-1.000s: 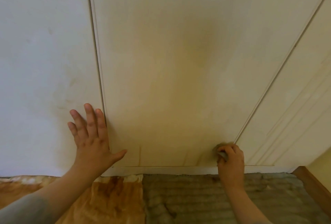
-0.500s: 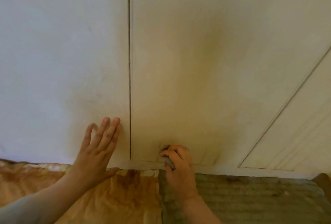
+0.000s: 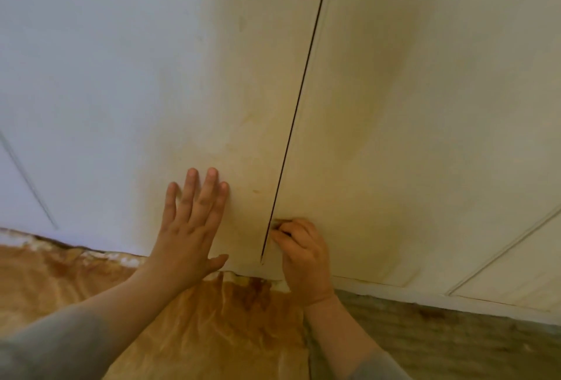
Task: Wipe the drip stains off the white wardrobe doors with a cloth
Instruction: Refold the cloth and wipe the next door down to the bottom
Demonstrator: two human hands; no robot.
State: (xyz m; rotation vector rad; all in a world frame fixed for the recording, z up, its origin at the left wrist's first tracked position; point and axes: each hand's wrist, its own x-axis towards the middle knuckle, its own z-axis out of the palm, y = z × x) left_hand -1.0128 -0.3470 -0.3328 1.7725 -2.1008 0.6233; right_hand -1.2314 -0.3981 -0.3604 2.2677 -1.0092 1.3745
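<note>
Wardrobe doors (image 3: 394, 136) fill the view from close up, with a dark gap (image 3: 291, 136) running down between two of them. Over the last second the right hand (image 3: 305, 255) has carried the cloth (image 3: 277, 223) along the foot of the door right of the gap, from that door's far edge, through its middle, to a spot just beside the gap. That reads as one wiping pass along the bottom strip now finished, so the next streaks to deal with are probably on the other side of the gap, where a small brownish mark (image 3: 256, 191) shows. The right hand is curled tight round the cloth, only a scrap of which peeps out above the fingers, and it is pressed to the door. The left hand (image 3: 194, 227) has stayed flat on the door left of the gap, fingers straight and slightly spread, holding nothing, seemingly bracing the person
</note>
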